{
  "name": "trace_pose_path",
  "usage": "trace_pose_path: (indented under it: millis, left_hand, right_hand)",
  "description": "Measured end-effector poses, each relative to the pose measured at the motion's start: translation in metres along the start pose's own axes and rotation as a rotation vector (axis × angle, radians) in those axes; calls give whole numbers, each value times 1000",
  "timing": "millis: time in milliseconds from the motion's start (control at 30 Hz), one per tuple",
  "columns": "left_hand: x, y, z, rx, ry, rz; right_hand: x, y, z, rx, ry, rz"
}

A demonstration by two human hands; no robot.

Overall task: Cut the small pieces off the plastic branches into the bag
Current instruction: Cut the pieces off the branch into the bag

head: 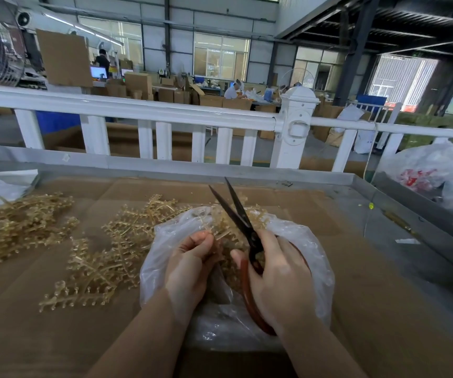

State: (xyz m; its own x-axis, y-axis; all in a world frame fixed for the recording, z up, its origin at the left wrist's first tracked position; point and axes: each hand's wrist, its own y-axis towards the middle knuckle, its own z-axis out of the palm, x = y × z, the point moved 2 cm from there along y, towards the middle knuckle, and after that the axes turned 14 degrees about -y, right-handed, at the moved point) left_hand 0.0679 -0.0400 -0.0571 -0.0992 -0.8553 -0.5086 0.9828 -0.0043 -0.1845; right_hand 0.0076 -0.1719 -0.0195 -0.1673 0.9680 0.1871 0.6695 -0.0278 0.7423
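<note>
Mid-cut. My left hand point(192, 257) pinches a pale gold, translucent plastic branch point(221, 227) over the mouth of the crinkled clear plastic bag point(312, 257). My right hand point(277, 271) is curled round the red handles of the black-bladed scissors point(236, 211) — blades parted, tips pointing away from me. Whether a stem sits between them I can't quite tell. More branches point(91, 266) wait on the brown cardboard sheet point(370, 296), left of the bag. Next: feed a side twig into the blades and close them above the opening.
</note>
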Motion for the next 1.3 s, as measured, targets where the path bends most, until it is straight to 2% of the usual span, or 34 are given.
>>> trace_pose_path:
  millis: [100,300,400,633,933,1300]
  left_hand:
    - [-1,-1,-1,32,27,7]
    - [-3,2,-3,34,-5,-18]
    - [-5,2,-2,60,-20,-17]
    - [-5,3,-4,134,14,-34]
    - [-6,-2,0,207,62,-48]
    - [-5,-8,3,165,78,-38]
  right_hand:
    - [9,6,1,128,11,-83]
    - [-3,3,21,415,-16,-20]
    - [-8,-2,24,492,16,-31]
    - [-8,0,22,517,33,-92]
    - [-1,5,21,469,4,-100]
    - [-4,-1,23,447,-24,-94]
